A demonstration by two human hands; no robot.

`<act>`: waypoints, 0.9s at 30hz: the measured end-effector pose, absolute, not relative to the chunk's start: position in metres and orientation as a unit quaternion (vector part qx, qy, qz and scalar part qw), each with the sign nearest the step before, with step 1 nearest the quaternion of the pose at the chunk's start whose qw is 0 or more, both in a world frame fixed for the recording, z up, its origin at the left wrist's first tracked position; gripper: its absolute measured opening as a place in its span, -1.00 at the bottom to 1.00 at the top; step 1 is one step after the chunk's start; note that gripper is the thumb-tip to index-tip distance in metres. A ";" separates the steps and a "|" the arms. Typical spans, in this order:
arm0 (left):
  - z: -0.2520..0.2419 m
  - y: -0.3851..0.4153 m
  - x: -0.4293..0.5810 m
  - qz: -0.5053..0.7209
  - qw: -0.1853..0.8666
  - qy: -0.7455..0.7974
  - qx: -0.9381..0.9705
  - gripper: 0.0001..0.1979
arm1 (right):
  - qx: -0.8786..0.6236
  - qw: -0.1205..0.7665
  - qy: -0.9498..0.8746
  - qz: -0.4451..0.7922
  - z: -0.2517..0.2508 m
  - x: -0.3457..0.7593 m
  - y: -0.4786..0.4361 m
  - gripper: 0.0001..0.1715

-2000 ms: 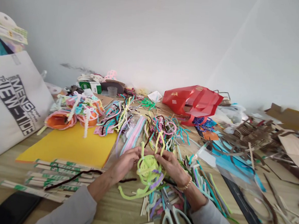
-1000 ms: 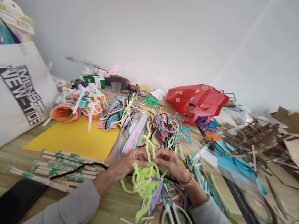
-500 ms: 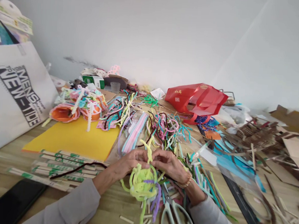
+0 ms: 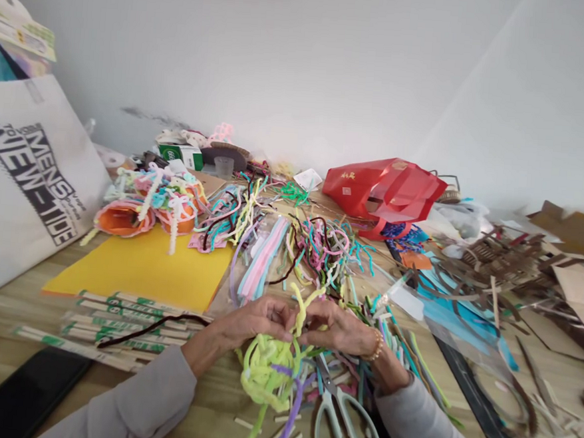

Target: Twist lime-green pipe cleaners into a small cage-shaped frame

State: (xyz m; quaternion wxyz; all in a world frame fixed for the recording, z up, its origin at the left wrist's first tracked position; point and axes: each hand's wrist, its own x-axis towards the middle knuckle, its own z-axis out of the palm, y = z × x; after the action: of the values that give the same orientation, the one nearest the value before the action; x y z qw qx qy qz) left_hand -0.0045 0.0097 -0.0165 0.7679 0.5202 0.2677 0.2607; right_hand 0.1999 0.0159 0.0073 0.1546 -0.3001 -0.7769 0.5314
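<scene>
Head view: left hand (image 4: 252,321) and right hand (image 4: 339,330) both grip the top of a lime-green pipe-cleaner coil (image 4: 266,371), fingers closed on it, at lower center between them, purple pipe cleaners (image 4: 288,412) hanging down. Pale green scissors (image 4: 342,419) lie just below right hand; yellow card (image 4: 138,268) sits left.
</scene>
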 end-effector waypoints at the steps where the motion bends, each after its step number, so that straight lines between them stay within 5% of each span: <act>1: -0.016 0.010 -0.004 0.256 0.766 0.267 0.525 -0.75 | -0.297 0.150 -0.775 0.537 0.007 0.201 0.016 -0.68; 16: -0.024 0.010 -0.001 0.251 0.747 0.263 0.557 -0.74 | -0.281 0.174 -0.738 0.588 0.006 0.198 0.016 -0.69; 27: -0.032 0.010 0.003 0.310 0.742 0.279 0.524 -0.68 | -0.352 0.225 -0.775 0.474 0.007 0.193 0.012 -0.81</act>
State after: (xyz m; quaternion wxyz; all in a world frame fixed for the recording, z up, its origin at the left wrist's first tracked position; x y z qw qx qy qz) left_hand 0.0029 0.0105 -0.0317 0.7424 0.5240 0.2792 0.3104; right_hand 0.1929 0.0121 0.0066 0.2254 -0.3516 -0.7753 0.4738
